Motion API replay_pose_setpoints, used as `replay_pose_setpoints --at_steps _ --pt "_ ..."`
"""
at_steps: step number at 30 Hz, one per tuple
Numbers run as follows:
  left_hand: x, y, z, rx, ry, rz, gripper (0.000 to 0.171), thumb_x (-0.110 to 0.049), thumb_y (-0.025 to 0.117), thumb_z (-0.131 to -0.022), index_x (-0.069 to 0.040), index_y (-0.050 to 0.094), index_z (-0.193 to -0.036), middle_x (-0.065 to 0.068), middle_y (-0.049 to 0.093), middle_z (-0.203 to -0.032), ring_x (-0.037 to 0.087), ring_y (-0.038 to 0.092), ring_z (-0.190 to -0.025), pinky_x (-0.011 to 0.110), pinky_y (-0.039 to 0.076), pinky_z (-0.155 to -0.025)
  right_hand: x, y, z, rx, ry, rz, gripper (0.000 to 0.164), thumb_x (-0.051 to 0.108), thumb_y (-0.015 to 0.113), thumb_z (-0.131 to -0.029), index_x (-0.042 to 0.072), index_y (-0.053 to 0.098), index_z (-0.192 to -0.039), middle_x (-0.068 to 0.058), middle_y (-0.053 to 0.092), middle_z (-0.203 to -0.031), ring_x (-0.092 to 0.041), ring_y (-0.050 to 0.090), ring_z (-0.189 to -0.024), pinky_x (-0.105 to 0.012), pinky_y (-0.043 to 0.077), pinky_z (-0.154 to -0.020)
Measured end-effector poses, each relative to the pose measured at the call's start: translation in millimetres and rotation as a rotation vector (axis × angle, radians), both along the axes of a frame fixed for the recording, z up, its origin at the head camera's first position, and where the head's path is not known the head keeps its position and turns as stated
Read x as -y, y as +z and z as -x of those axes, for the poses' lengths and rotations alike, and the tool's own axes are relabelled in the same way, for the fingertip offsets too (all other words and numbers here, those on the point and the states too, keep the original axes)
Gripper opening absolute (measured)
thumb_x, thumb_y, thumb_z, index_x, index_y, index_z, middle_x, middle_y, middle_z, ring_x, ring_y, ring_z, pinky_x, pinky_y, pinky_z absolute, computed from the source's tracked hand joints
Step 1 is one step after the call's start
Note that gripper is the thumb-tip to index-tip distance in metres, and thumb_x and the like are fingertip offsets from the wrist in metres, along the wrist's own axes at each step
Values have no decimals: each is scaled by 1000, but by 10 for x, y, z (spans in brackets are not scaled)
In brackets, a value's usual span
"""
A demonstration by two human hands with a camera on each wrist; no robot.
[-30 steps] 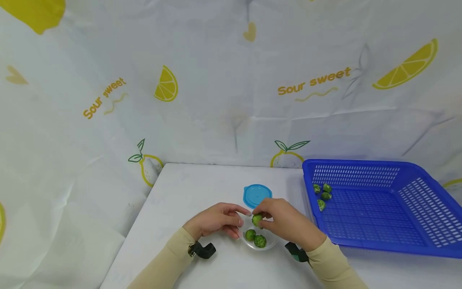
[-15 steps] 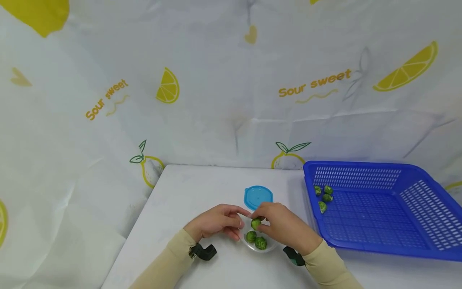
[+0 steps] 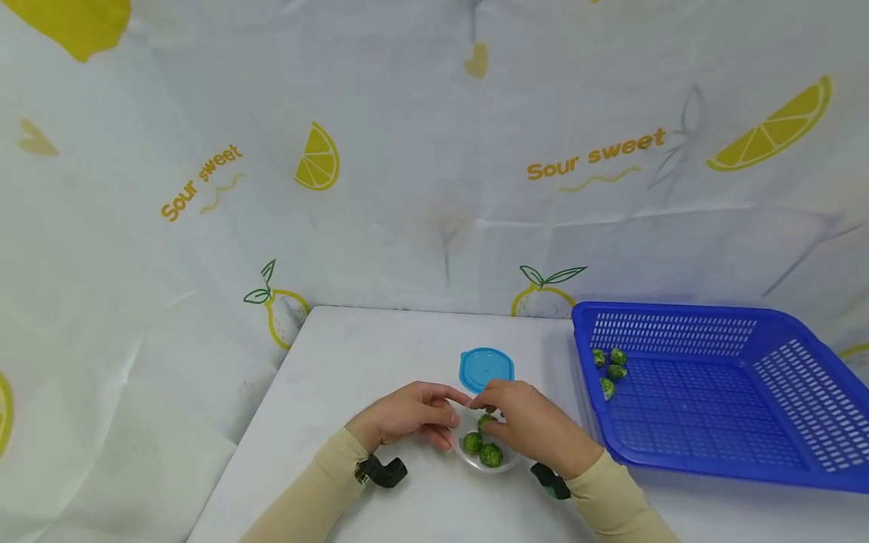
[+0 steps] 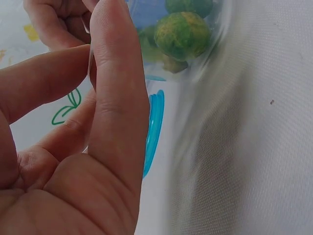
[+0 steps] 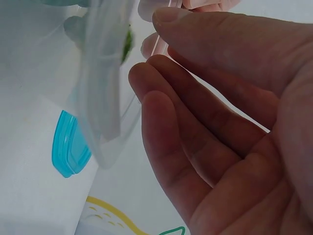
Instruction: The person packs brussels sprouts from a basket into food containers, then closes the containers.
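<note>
A clear round plastic container point(image 3: 511, 461) stands on the table between my hands. In the head view it holds three Brussels sprouts: one at the left point(image 3: 472, 443), one at the front point(image 3: 491, 455), and one at the back point(image 3: 485, 421), partly hidden by my right hand. My left hand point(image 3: 414, 413) pinches the container's rim between thumb and fingers, as the left wrist view shows. My right hand point(image 3: 532, 422) hovers over the container's right side, fingers loosely bent. Its thumb and fingertips stand apart in the right wrist view, with no sprout between them.
A light blue lid point(image 3: 486, 368) lies flat on the white table point(image 3: 380, 347) behind the container. To the right stands a large blue plastic basket point(image 3: 679, 445), with several Brussels sprouts point(image 3: 615, 372) in its left corner. A lemon-printed white cloth point(image 3: 421, 188) hangs behind.
The Brussels sprout that my right thumb and fingers pinched now sits lower in the container, let go by them. My left hand keeps its place at the rim.
</note>
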State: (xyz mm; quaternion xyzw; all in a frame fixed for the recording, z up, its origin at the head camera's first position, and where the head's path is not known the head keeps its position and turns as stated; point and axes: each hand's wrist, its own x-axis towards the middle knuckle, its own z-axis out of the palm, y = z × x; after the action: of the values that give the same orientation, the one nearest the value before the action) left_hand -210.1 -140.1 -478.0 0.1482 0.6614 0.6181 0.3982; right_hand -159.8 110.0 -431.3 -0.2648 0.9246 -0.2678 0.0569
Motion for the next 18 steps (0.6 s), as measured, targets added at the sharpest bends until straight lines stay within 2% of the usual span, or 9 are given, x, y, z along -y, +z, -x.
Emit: replay_pose_setpoints --at_steps 8,13,18 --pt "4 -14 9 -4 -7 1 37 -10 68 -105 -10 68 -143 8 74 -99 15 77 -77 33 70 -79 -10 10 12 0 -6 -12 26 5 83 -93 9 82 -119 -3 75 -106 -20 73 -98 -33 66 -83" --pt "-23 -11 28 -9 -18 1 37 -10 68 -105 -10 68 -142 8 73 -99 15 77 -78 33 70 -80 -44 53 -2 13 -37 -15 25 7 82 -95 12 82 -119 -1 76 -106 -20 73 -98 -32 65 -82" --pt "4 -30 20 -17 -11 11 37 -10 69 -105 -10 69 -142 9 73 -99 16 78 -78 35 70 -81 -70 88 -7 -10 -26 5 22 9 81 -97 12 82 -118 0 76 -106 -19 73 -98 -27 63 -80"
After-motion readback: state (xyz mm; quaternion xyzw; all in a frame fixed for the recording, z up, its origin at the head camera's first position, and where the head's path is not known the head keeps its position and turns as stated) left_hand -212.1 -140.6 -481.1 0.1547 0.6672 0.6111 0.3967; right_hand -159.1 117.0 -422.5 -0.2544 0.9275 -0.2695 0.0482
